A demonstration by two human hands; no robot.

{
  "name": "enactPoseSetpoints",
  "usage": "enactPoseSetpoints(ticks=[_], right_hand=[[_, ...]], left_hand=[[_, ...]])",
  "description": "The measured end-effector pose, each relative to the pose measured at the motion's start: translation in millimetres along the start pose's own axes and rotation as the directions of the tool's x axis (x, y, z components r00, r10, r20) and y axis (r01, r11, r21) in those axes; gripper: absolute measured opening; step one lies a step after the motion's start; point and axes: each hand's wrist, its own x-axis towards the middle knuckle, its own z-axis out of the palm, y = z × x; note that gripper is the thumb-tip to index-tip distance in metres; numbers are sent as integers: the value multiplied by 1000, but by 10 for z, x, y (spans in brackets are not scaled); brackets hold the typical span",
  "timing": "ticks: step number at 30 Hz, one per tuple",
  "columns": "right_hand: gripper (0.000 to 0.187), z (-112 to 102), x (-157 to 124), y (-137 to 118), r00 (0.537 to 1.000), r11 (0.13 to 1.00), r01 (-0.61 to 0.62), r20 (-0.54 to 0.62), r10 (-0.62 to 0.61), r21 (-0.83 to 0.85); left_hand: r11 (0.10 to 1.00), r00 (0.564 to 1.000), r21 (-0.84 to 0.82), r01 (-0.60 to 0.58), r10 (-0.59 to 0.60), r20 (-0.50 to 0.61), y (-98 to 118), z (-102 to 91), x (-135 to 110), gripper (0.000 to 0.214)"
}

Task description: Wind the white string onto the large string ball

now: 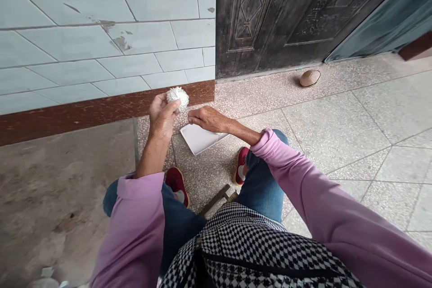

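A white, shaggy pom-pom [178, 98] is held up in front of the tiled wall, gripped between the thumb and fingers of my left hand [161, 114]. Close by on its right is my right hand [211, 119], its fingers pinched together and pointing toward the pom-pom with a small gap between. Whatever those fingertips hold, if anything, is too small to make out. Below my right hand lies a shallow white tray [199, 140] on the speckled floor, partly covered by that hand and forearm.
Ahead stand a pale tiled wall [135, 0] with a brown skirting and a dark carved door [263, 18]. A brown oval object [309, 78] rests near the door. My red shoes [177, 184] flank the tray, and a piece of wooden frame [216, 200] shows between my knees.
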Motion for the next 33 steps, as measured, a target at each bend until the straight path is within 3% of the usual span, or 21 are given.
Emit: enactPoseSetpoints(ticks=[4,8,10,13,16,24,27,30,33], right_hand=[[35,-251,-73,52,987,975,119,-132,-95,187],[40,-474,-89,139,950,935,121,-311,-12,333],[43,-493,-66,191,935,915,143,-354,-1,376],[53,-441,1,274,927,911,183,-373,-35,370],[61,-366,67,331,931,924,164,-364,-29,345],[56,-209,155,405,954,884,96,-296,50,457],[45,-113,152,343,972,938,51,-233,32,343],[38,-15,101,213,993,982,1,-119,22,190],[36,-33,18,133,996,983,69,-66,-58,170]], left_hand=[[994,1000,112,-1,0,8,27,-19,-7,57],[987,990,161,11,-34,140,82,20,-95,55],[980,970,197,15,-63,236,113,54,-165,53],[976,902,214,46,-132,410,152,101,-259,54],[984,867,144,100,-157,473,169,123,-291,60],[997,926,-7,83,-74,370,113,115,-165,58],[998,957,-47,37,-22,289,95,105,-106,54],[999,991,-36,4,1,137,68,54,-43,54],[999,998,46,-30,27,48,25,8,-11,60]])
